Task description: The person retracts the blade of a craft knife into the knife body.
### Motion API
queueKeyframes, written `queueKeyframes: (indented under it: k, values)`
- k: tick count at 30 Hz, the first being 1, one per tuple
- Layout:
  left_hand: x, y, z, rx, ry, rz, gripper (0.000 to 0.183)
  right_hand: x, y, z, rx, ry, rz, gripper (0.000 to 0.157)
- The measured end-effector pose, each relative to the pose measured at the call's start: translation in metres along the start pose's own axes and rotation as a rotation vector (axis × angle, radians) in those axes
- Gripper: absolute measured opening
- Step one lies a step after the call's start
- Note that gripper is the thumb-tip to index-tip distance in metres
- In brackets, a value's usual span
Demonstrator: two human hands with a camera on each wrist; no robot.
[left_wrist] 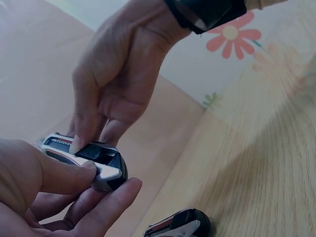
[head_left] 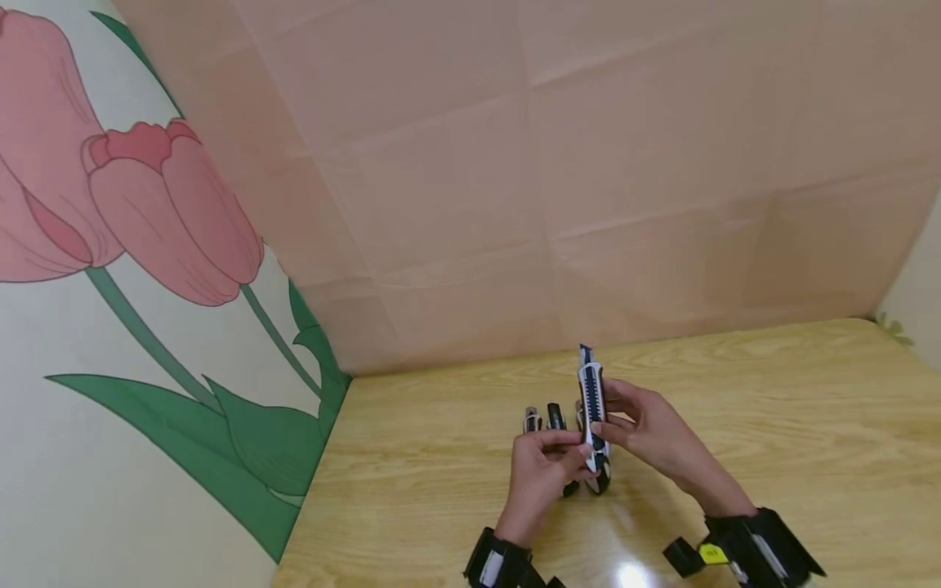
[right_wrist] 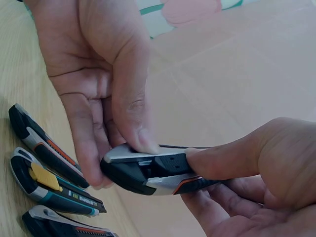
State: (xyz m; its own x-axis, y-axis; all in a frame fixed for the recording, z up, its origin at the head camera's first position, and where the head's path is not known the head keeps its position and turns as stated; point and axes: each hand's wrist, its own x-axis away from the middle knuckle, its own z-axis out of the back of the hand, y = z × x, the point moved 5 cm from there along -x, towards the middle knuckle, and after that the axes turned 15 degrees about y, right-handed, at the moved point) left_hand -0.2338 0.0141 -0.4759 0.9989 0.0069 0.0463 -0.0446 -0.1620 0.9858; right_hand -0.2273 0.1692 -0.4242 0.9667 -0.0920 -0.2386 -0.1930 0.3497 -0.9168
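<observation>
Both hands hold a utility knife [head_left: 592, 400] above the table, its body silver and black with orange trim, the blade tip pointing up and away in the head view. My left hand [head_left: 542, 472] pinches the rear end between thumb and fingers. Higher on the body, my right hand [head_left: 657, 426] grips it, the thumb [right_wrist: 217, 160] at the black slider. Beneath them lie three more utility knives: a black and silver one with orange trim [right_wrist: 43, 142], a teal and black one with a yellow slider [right_wrist: 54, 185], and another black and silver one [right_wrist: 59, 224].
The wood-grain table [head_left: 412, 490] meets a wall hung with a creased pinkish-brown sheet [head_left: 456, 204]. Painted tulips [head_left: 176, 212] cover the wall at the left. Each wrist wears a black camera mount [head_left: 760, 547].
</observation>
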Motion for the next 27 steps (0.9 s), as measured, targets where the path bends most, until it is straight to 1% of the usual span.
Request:
queueKeyframes:
  k: [6,15,22,27]
  values:
    - [-0.0002,0.0007,-0.0007,0.007,0.005,-0.001,0.012,-0.0005,-0.0019,0.0004,0.006,0.007,0.012,0.060]
    - [-0.0014,-0.0002,-0.0006,0.006,0.003,0.010,0.012,0.0011,-0.0044,-0.0014,-0.025,-0.001,-0.014,0.066]
    - [-0.0015,0.0015,0.0004,0.005,0.002,-0.002,0.012,0.0023,-0.0034,-0.0024,-0.020,0.002,-0.013,0.075]
    - [-0.0012,0.0007,0.0005,0.019,0.001,0.002,0.012,0.0041,-0.0030,-0.0032,-0.025,-0.005,-0.015,0.077]
